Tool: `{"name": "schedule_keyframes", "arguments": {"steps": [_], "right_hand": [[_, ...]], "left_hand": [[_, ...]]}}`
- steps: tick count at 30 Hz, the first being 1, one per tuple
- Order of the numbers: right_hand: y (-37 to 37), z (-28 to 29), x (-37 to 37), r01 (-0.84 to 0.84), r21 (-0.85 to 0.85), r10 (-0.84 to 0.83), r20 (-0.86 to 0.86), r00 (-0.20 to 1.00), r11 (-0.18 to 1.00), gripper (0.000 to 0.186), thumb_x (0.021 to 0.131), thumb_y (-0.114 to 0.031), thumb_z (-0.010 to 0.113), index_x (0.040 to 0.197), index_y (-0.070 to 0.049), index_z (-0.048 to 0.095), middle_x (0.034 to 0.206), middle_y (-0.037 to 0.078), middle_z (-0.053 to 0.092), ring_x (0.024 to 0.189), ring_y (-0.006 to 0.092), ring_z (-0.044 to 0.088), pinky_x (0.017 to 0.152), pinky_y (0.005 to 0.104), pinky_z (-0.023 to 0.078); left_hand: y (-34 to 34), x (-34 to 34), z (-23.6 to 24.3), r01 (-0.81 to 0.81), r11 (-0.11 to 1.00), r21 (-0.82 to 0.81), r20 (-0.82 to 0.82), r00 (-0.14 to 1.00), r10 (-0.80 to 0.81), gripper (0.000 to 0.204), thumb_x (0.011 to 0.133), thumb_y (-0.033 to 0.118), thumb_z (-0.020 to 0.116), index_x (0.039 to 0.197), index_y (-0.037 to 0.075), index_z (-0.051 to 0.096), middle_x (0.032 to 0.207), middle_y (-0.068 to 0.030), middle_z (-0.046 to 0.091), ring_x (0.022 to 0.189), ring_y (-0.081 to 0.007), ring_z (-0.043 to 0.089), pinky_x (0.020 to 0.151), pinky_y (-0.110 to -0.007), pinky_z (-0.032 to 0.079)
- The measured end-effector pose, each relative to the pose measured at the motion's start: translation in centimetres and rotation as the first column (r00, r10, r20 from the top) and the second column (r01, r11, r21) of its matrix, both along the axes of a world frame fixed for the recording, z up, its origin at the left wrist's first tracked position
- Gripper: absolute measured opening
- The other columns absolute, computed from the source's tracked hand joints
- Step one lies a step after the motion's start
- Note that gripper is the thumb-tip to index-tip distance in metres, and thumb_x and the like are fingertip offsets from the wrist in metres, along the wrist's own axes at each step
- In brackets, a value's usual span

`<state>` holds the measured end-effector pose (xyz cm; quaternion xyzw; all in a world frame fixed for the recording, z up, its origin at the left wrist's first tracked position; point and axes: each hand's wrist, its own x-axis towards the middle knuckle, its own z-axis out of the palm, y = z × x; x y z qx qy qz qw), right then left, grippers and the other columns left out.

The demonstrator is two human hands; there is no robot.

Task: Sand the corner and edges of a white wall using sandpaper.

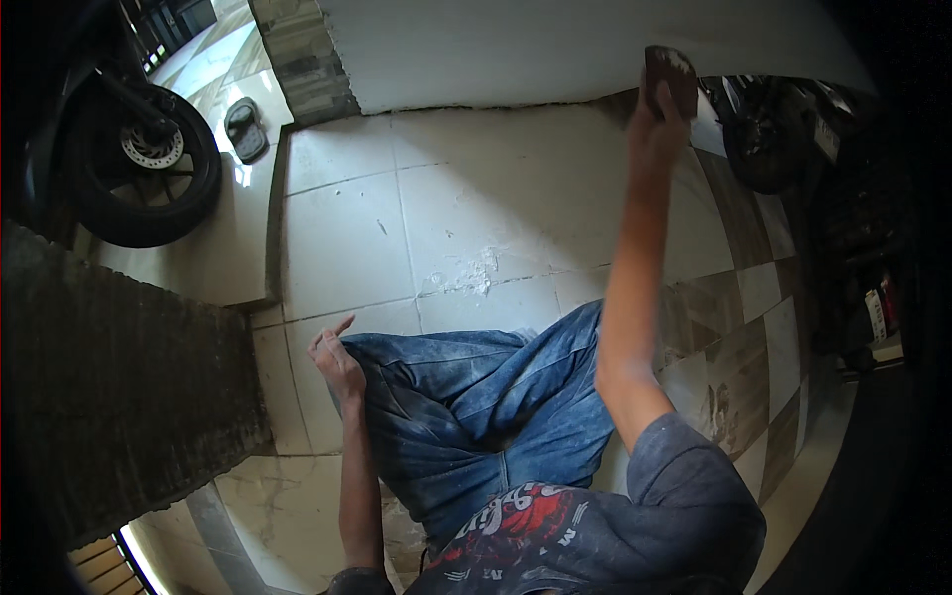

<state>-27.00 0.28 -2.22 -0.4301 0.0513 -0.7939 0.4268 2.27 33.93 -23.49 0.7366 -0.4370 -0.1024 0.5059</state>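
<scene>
My right hand (658, 127) is stretched far forward and to the right. Its fingers grip a reddish-brown block (674, 65), which looks like a sanding block with white powder on its face. The block is at the white wall (516, 59), close to the wall's right end and lower edge; whether it presses on the surface, I cannot tell. Beside my left knee, in blue jeans (446, 387), my left hand (339, 367) holds nothing. Its fingers are loosely bent and apart. White powder and crumbs (476, 273) lie on the floor tiles in front of my legs.
A motorcycle wheel (144, 164) and a pair of dark sandals (246, 131) are on a raised step at the left. A dark rough slab (129, 387) stands near my left side. More motorcycle parts (764, 139) are at the far right, beyond the wall's end.
</scene>
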Motion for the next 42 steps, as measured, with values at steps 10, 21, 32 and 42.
{"name": "schedule_keyframes", "arguments": {"steps": [10,21,32,42], "right_hand": [[14.9,-8.2,-5.7,-0.337,0.514,0.402,-0.016,0.916,0.789,0.042,0.078,0.006,0.058,0.119,0.004,0.05,0.111,0.013,0.059,0.106,0.0229,0.057,0.095,0.0356,0.046],[21.5,-6.4,-4.1,-0.302,0.531,0.433,-0.141,0.89,0.792,0.031,0.085,0.002,0.053,0.116,0.004,0.053,0.11,0.013,0.06,0.101,0.0198,0.059,0.09,0.0312,0.046],[24.3,-10.9,-2.8,0.046,0.111,0.087,-0.925,0.369,0.993,0.058,0.079,0.004,0.06,0.134,-0.005,0.043,0.142,0.015,0.038,0.132,0.0286,0.036,0.102,0.0349,0.037],[20.6,-13.1,-2.5,0.193,0.192,0.083,-0.882,0.464,0.962,0.042,0.079,-0.012,0.068,0.118,-0.006,0.056,0.119,0.012,0.059,0.095,0.0194,0.059,0.094,0.0347,0.041]], "left_hand": [[-4.8,-9.3,11.1,0.447,0.891,-0.081,-0.325,0.833,-0.448,0.035,0.095,0.026,0.048,0.12,0.003,0.057,0.118,-0.014,0.06,0.116,-0.0233,0.053,0.099,-0.038,0.038],[-7.3,-20.5,17.5,0.652,0.729,-0.207,-0.424,0.612,-0.668,0.081,0.083,0.034,0.067,0.142,-0.002,0.023,0.14,-0.0248,0.035,0.124,-0.0351,0.043,0.1,-0.043,0.039],[-6.9,-21.1,11.3,0.462,0.887,-0.009,-0.53,0.75,-0.396,0.037,0.099,0.023,0.037,0.121,-0.004,0.049,0.096,-0.019,0.064,0.089,-0.0265,0.065,0.075,-0.033,0.049],[-8.9,-17.6,5.9,0.504,0.864,0.005,-0.604,0.69,-0.399,0.044,0.101,0.031,0.032,0.103,-0.005,0.058,0.073,-0.0115,0.064,0.06,-0.0137,0.06,0.055,-0.028,0.047]]}}
